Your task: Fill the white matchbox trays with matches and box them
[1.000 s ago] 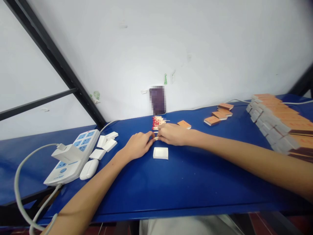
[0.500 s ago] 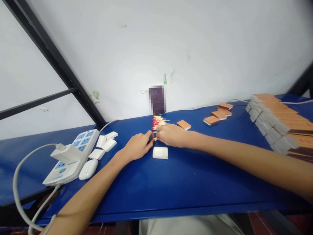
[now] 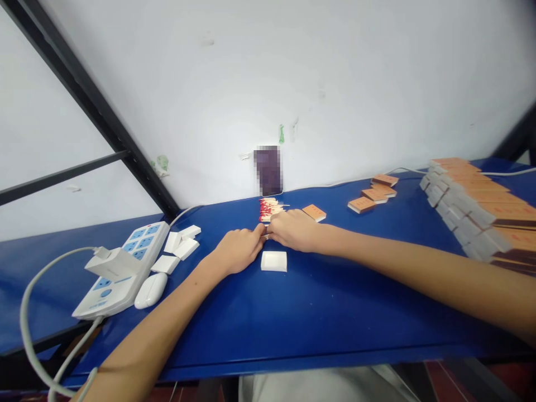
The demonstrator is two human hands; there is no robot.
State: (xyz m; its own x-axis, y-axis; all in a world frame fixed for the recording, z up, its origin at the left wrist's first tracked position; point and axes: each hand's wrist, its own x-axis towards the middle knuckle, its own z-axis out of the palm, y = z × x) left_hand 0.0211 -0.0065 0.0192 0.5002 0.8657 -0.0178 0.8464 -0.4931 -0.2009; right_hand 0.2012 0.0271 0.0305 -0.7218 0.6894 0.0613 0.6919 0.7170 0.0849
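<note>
My left hand (image 3: 242,249) and my right hand (image 3: 293,230) meet at the middle of the blue table (image 3: 335,301), both with fingers closed. Between their fingertips show the pale ends of a few matches (image 3: 265,237), mostly hidden by the fingers. Just beyond lies a pile of red-tipped matches (image 3: 271,209), heads to the left. A small white matchbox tray (image 3: 274,261) rests on the table in front of my hands. Behind my right hand sits an orange matchbox (image 3: 314,213).
On the left are several white trays (image 3: 180,245), a power strip (image 3: 125,268) with a plugged-in charger, and a white earbud case (image 3: 151,290). Several orange matchboxes (image 3: 374,195) lie at the back right, beside a large stack of matchboxes (image 3: 477,206). A blurred phone-like object (image 3: 268,170) leans on the wall.
The fingertips of both hands have drawn slightly closer together, hiding more of the matches between them. The view has shifted a little; everything else stays put.
</note>
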